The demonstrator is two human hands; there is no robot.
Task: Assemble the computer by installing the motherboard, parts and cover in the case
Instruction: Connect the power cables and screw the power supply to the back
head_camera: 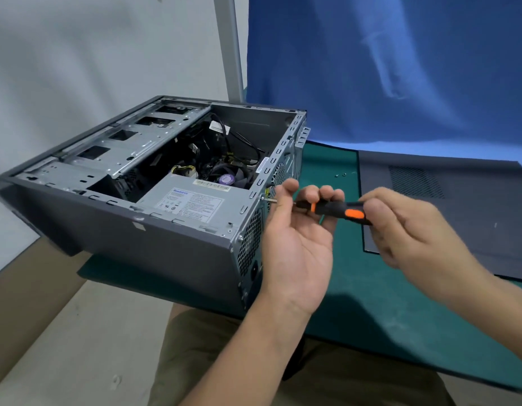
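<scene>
The open case (154, 241) lies on its side on the green mat (371, 288), its near left corner jutting past the mat's edge and its power supply (192, 203) set against the rear panel. At that panel's upper edge the black-and-orange screwdriver (339, 210) lies level with its tip at the metal: the left hand (298, 247), palm up, curls its fingers round the front of the handle, and the right hand (412, 230) pinches the butt end. Both hands work over the bare strip of mat between the case and the flat cover (459, 206), which lies to the right below the blue cloth (400, 68).
</scene>
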